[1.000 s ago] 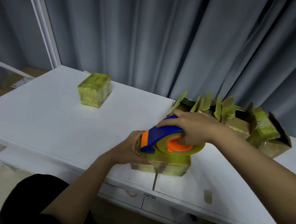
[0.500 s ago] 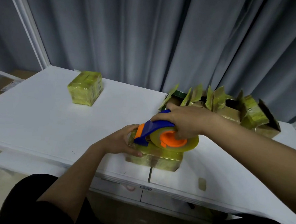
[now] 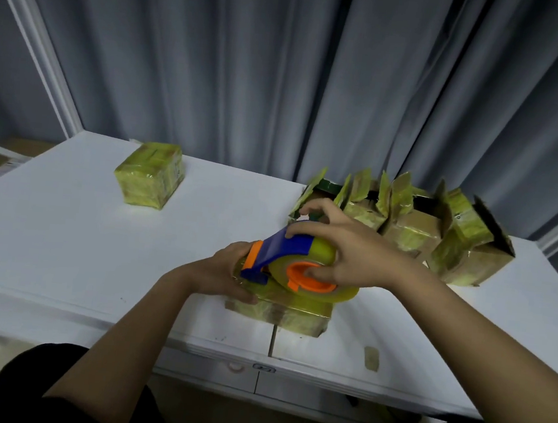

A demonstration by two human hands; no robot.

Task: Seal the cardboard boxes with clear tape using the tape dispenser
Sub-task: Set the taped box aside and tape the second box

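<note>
A small cardboard box [image 3: 289,316] wrapped in yellowish clear tape sits near the front edge of the white table [image 3: 63,241]. On top of it lies a blue and orange tape dispenser [image 3: 286,263] with a roll of clear tape. My right hand [image 3: 345,252] grips the dispenser from above, thumb at the orange hub. My left hand [image 3: 227,274] holds the box's left end, fingers curled round it. The dispenser's blue nose points left, toward my left hand.
A sealed, taped box [image 3: 149,178] stands at the table's back left. Several open boxes [image 3: 439,233] with raised flaps crowd the back right. A small scrap of tape [image 3: 371,358] lies on the table at the front right. Grey curtains hang behind.
The dispenser has tilted, its nose dipping at the box's left end. Both hands kept their hold; the view shifted slightly.
</note>
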